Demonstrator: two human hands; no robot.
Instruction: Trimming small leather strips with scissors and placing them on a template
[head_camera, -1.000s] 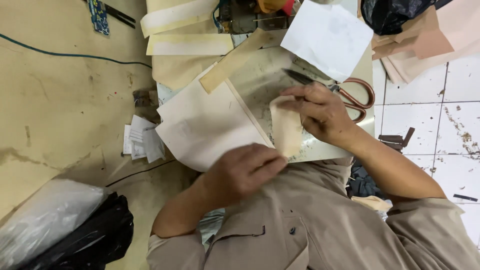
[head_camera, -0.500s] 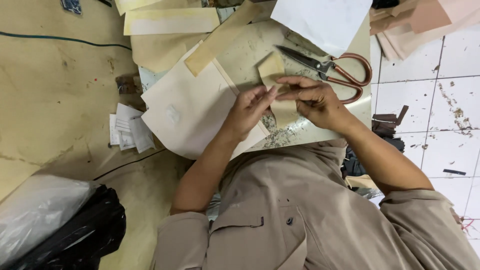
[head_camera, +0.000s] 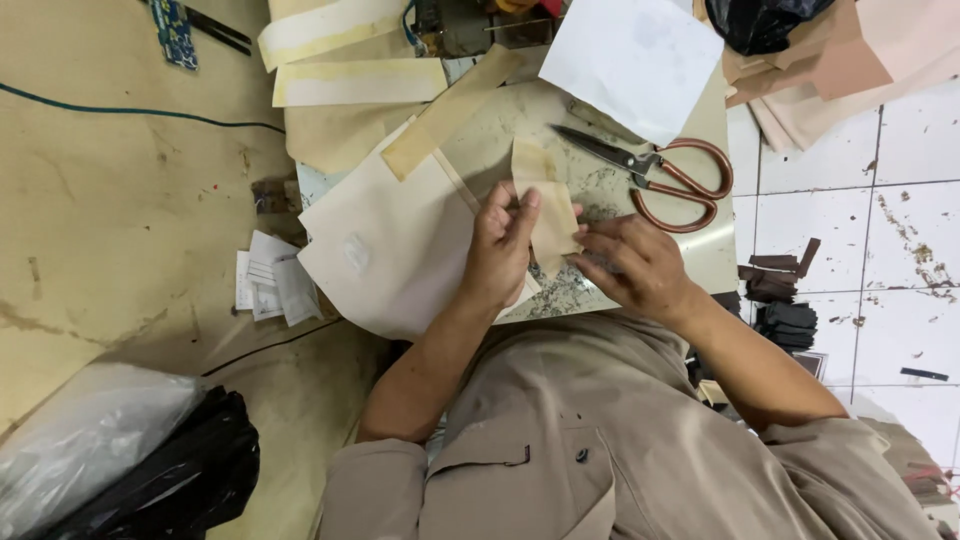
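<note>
A small tan piece of leather-like material (head_camera: 543, 195) stands between both hands above a stained work slab (head_camera: 610, 190). My left hand (head_camera: 500, 250) grips its left edge with thumb and fingers. Fingertips of my right hand (head_camera: 635, 265) pinch its lower right side. A large cream sheet (head_camera: 385, 250) lies under my left hand and wrist. Scissors with brown handles (head_camera: 660, 170) rest on the slab just right of the piece, blades pointing left.
A white paper sheet (head_camera: 630, 50) lies at the top. Tan strips (head_camera: 440, 115) and cream pieces (head_camera: 345, 85) sit at the upper left, pink sheets (head_camera: 840, 70) at the upper right. Folded papers (head_camera: 270, 285), a black bag (head_camera: 170, 470) and dark scraps (head_camera: 785, 300) lie around.
My left hand came up from my lap to the tan piece and now grips it. The piece went from lying under my right hand to being held up between both hands.
</note>
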